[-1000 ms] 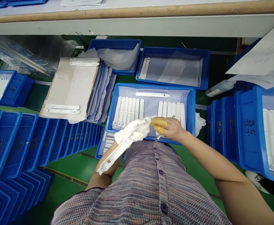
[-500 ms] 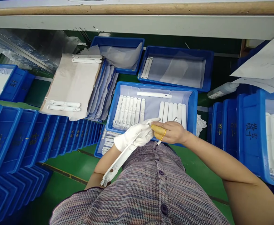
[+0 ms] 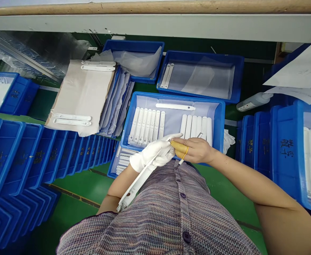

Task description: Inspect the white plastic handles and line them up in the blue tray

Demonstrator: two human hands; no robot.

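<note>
My left hand [image 3: 154,152], in a white glove, is closed around a long white plastic strip [image 3: 138,184]. The strip slants down to the left, with a dark round hole near its lower end. At its upper end, the fingertips of my right hand [image 3: 194,148] press close to the strip, wearing yellow finger covers and a yellow band. A thin pen-like tool [image 3: 181,162] lies through my right hand, its metal end poking out above. Just beyond both hands sits a blue tray [image 3: 174,96] holding rows of white strips [image 3: 146,124] on a pale liner.
Two more blue trays [image 3: 199,56] stand farther back. At the left, white strips lie on cardboard [image 3: 78,92] over stacked liners. Stacked blue bins [image 3: 38,156] line the left side, with others [image 3: 285,148] at the right beside a bottle [image 3: 255,102]. A bench edge [image 3: 155,10] crosses the top.
The lower end of the held strip has shifted slightly right. Both hands keep almost the same place and hold.
</note>
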